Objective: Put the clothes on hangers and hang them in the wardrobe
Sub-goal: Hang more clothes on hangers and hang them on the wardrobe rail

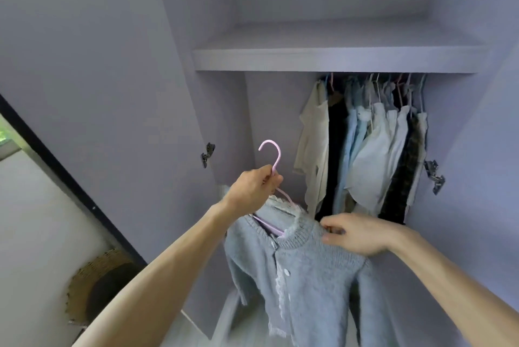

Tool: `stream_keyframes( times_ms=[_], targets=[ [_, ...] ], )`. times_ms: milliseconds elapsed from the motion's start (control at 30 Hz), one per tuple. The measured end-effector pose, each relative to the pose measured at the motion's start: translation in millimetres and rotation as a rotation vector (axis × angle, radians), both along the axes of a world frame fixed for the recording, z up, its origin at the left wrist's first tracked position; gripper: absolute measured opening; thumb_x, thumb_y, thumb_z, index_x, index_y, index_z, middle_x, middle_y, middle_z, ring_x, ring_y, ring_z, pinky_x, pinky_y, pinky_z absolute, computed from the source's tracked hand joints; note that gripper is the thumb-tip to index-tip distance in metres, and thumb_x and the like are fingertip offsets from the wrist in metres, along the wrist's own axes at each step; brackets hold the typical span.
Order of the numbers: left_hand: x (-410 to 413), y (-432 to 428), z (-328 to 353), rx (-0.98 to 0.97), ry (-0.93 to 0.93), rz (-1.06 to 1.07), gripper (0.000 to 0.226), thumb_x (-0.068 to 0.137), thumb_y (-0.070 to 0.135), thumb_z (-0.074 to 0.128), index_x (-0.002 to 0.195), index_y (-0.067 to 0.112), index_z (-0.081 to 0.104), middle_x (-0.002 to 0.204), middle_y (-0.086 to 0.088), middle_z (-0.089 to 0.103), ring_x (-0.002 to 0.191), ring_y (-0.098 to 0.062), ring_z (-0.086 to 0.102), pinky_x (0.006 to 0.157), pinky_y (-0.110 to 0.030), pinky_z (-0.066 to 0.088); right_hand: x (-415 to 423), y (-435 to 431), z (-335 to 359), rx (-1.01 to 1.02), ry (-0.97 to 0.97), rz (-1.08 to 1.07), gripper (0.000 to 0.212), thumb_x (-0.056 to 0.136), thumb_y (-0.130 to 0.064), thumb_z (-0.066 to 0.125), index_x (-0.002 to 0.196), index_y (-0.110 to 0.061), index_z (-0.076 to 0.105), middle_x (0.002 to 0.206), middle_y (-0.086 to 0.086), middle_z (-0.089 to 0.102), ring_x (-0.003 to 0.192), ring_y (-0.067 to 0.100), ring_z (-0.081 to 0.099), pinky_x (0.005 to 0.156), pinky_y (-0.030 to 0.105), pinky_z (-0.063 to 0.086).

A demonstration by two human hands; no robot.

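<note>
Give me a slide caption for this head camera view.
Left hand holds a pink hanger carrying a grey cardigan; right hand pinches its shoulder, before the wardrobe.

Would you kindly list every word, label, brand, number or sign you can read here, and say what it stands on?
None: no text, label or number shows on the cardigan, the hanger, the hung clothes or the shelf.
</note>
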State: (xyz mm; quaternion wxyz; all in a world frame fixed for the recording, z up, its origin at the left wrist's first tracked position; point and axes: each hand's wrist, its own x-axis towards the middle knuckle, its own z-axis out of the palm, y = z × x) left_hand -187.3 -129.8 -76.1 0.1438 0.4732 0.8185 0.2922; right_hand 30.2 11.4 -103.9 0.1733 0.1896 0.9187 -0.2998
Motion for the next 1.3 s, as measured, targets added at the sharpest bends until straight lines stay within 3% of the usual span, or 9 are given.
stream_keyframes(
  times_ms=[67, 200, 300, 467, 633, 800, 933, 1133, 1300],
  targets=[
    [-15.7, 19.3, 2.4, 0.004, 0.028, -0.007, 0.033, 0.103, 0.044, 0.044, 0.093, 0.017, 0.061, 0.082, 0.002, 0.068, 0.074, -0.02, 0.061, 0.071, -0.036, 0.05, -10.7, 13.3, 3.8, -0.136, 0.072, 0.011, 0.028, 0.098, -0.046, 0.052, 0.097, -0.018, 0.052, 0.081, 0.007, 0.056, 0.067, 0.013, 0.045, 0.064, 0.032, 0.039],
    [-45.1, 59.4, 9.2, 0.005, 0.092, -0.047, 0.028, 0.103, 0.039, 0.047, 0.095, 0.017, 0.061, 0.085, 0.004, 0.065, 0.079, -0.019, 0.06, 0.069, -0.033, 0.046, -44.4, 31.1, -1.4, -0.557, 0.171, -0.098, 0.02, 0.099, -0.018, 0.059, 0.103, -0.001, 0.05, 0.081, 0.008, 0.047, 0.053, 0.009, 0.035, 0.043, 0.02, 0.031],
    [-69.6, 86.4, 15.4, -0.015, 0.145, -0.05, 0.024, 0.102, 0.036, 0.05, 0.104, 0.018, 0.065, 0.103, 0.003, 0.068, 0.095, -0.018, 0.063, 0.082, -0.034, 0.05, -71.5, 46.0, -15.3, -0.681, 0.245, -0.179, 0.015, 0.099, -0.014, 0.058, 0.103, -0.001, 0.051, 0.088, 0.011, 0.05, 0.057, 0.01, 0.036, 0.042, 0.02, 0.029],
    [-127.8, 117.8, 29.0, -0.082, 0.286, 0.017, 0.024, 0.098, 0.033, 0.056, 0.119, 0.024, 0.064, 0.129, -0.005, 0.057, 0.12, -0.025, 0.054, 0.101, -0.033, 0.042, -105.9, 71.3, -26.0, -0.681, 0.347, -0.321, 0.008, 0.1, -0.007, 0.054, 0.093, -0.007, 0.051, 0.075, 0.006, 0.052, 0.047, 0.007, 0.032, 0.04, 0.019, 0.025],
    [-161.2, 145.0, 72.0, 0.203, 0.625, 0.225, 0.058, 0.097, 0.031, 0.056, 0.15, 0.021, 0.035, 0.162, -0.01, 0.018, 0.142, -0.034, 0.03, 0.11, -0.048, 0.037, -138.0, 103.7, -38.7, -0.683, 0.465, -0.479, 0.013, 0.1, -0.009, 0.055, 0.096, 0.003, 0.051, 0.075, 0.008, 0.051, 0.053, 0.015, 0.037, 0.046, 0.022, 0.029],
    [-186.4, 198.6, 116.9, 0.226, 0.892, 0.122, 0.063, 0.101, 0.048, 0.036, 0.158, 0.031, 0.016, 0.167, -0.005, 0.009, 0.153, -0.029, 0.011, 0.122, -0.054, 0.009, -178.6, 128.4, -31.4, -0.673, 0.536, -0.567, 0.015, 0.101, -0.014, 0.055, 0.104, 0.001, 0.054, 0.074, 0.001, 0.061, 0.056, 0.014, 0.041, 0.049, 0.024, 0.035],
    [-196.8, 240.5, 103.2, 0.238, 0.903, 0.083, 0.057, 0.103, 0.054, 0.024, 0.157, 0.036, 0.019, 0.167, -0.001, 0.013, 0.153, -0.025, 0.01, 0.123, -0.052, 0.003, -210.8, 149.3, -23.6, -0.622, 0.608, -0.627, 0.022, 0.1, -0.021, 0.056, 0.104, 0.0, 0.05, 0.084, 0.015, 0.057, 0.069, 0.023, 0.044, 0.058, 0.036, 0.036],
    [-219.9, 272.3, 73.2, 0.604, 1.035, 0.193, 0.056, 0.1, 0.056, 0.033, 0.151, 0.032, 0.036, 0.16, -0.004, 0.032, 0.146, -0.025, 0.027, 0.121, -0.049, 0.005, -249.2, 188.0, -2.9, -0.56, 0.746, -0.665, 0.026, 0.102, -0.017, 0.053, 0.094, 0.005, 0.042, 0.068, 0.005, 0.038, 0.049, 0.012, 0.032, 0.044, 0.025, 0.03],
    [-243.0, 279.7, 66.8, 0.745, 1.198, 0.125, 0.054, 0.099, 0.054, 0.036, 0.149, 0.034, 0.038, 0.153, -0.001, 0.035, 0.138, -0.023, 0.038, 0.119, -0.047, 0.014, -278.1, 229.3, 3.6, -0.431, 0.801, -0.71, 0.022, 0.101, -0.019, 0.054, 0.093, 0.0, 0.047, 0.07, 0.005, 0.046, 0.052, 0.01, 0.039, 0.052, 0.029, 0.033]
  ],
)
